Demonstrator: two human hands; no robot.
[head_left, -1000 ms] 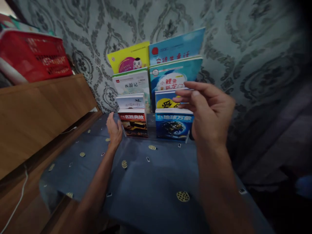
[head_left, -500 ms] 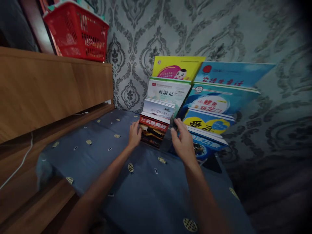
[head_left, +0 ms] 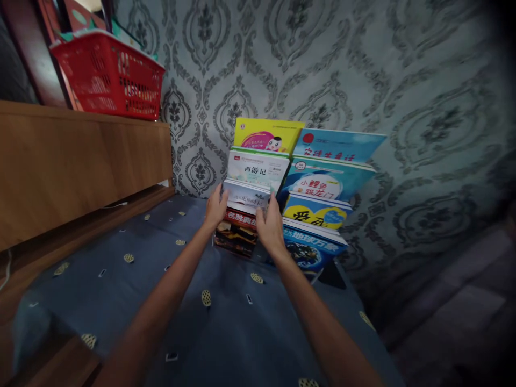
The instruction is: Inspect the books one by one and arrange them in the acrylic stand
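Two columns of books lean in tiers against the wall. My left hand [head_left: 216, 207] is at the left edge of a small pale book [head_left: 245, 195], thumb towards its cover. At the book's right edge is my right hand [head_left: 271, 226], thumb in front and fingers along the side. Together they clasp the pale book between them; the fingertips behind it are hidden. Below stands a dark red book [head_left: 236, 236], partly covered by my right hand. Behind are a white-green book [head_left: 258, 167] and a yellow book [head_left: 268, 134].
The right column has a light blue book [head_left: 338, 144], a teal book [head_left: 322, 180], a blue-yellow book [head_left: 316, 212] and a dark blue book [head_left: 310, 250]. A blue patterned cloth [head_left: 226, 333] lies underneath. At left, a red basket [head_left: 105, 75] sits on a wooden cabinet [head_left: 80, 156].
My hands have moved up from beside the dark red book to the sides of the pale book behind it. The view has shifted, so the books appear lower and further left.
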